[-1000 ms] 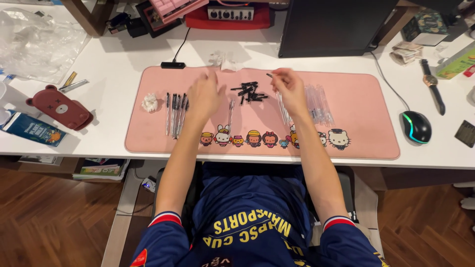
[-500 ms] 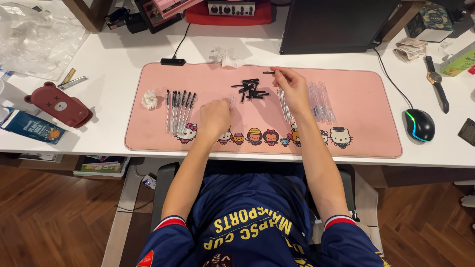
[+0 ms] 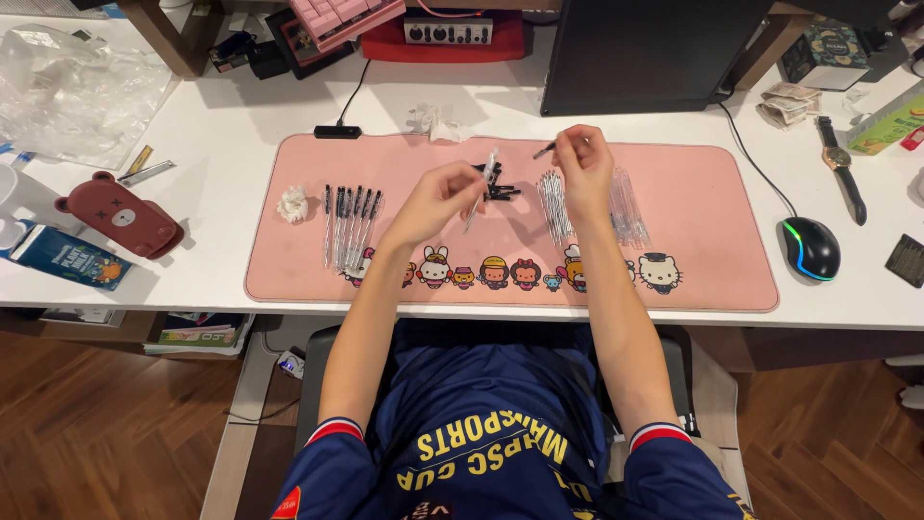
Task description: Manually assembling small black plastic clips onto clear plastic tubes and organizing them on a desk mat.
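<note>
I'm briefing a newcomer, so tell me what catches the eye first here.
The pink desk mat with its row of cartoon figures fills the middle of the white desk. Above it, the left hand holds a clear pen barrel and the right hand a small dark part. Finished pens lie in a row at left.

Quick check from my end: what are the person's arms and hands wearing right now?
Both hands, left and right, are bare: no gloves, rings or watch visible. Forearms are uncovered. Short navy jersey sleeves end above the elbows, each cuff trimmed with red and white bands.
</note>
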